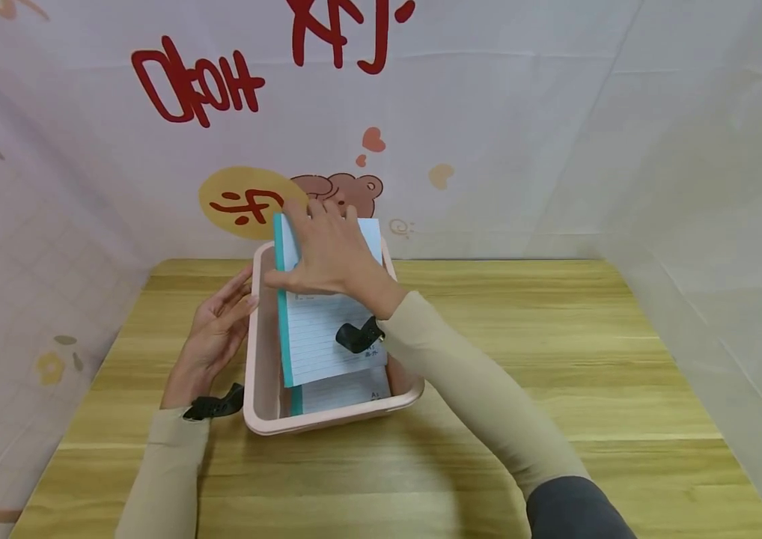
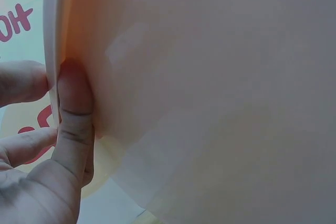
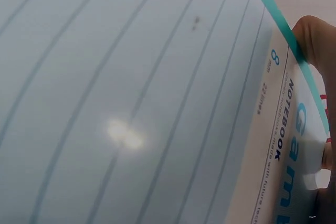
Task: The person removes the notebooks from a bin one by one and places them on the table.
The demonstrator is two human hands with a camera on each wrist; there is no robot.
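My right hand holds a notebook with a ruled, pale cover and a teal spine. The thumb is at the spine edge and the fingers reach over its far edge. In the right wrist view the printed cover fills most of the picture. Below it a second notebook with a teal spine lies inside a pale pink plastic bin, largely covered by the first. My left hand grips the bin's left side; the left wrist view shows the thumb and fingers pinching its rim.
The bin stands on a wood-grain table, toward its back left. Behind the table hangs a white printed cloth with red characters and a cartoon bear, and pale cloth also lines both sides.
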